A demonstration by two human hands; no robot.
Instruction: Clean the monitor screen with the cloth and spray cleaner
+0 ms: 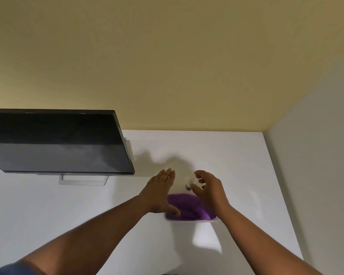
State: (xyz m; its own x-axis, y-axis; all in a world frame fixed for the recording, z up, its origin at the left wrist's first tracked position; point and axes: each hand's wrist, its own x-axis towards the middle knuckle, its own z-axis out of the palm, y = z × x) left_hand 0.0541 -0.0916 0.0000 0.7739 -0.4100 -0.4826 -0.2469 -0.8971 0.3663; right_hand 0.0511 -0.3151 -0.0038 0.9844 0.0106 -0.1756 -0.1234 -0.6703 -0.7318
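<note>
Head view looks down over a white desk [48, 215], and both arms are stretched out towards the supplies at its right side. Purple cloth [189, 207] lies bunched in a shallow clear tray [193, 220], parked within easy reach, just right of the monitor [56, 141]. That monitor stands well to the left, its dark screen tilted back and untouched, so the cleaning proper looks not yet begun.

Left hand [161, 192] is flat, fingers straight and together, thumb lying at the cloth's near left edge; it holds nothing. It seems placed to steady or gather the cloth.

Right hand [209, 188] hovers above the cloth's far side, fingers [200, 175] curled into a wide claw around a small pale blurred thing [189, 185] just beyond the tray. That is likely the spray cleaner's top, though blur keeps me from saying for sure. Whether those fingers are touching it I cannot tell; they look set for a grasp rather than closed on one.

My read: this is the pick-up step, one hand per item.
</note>
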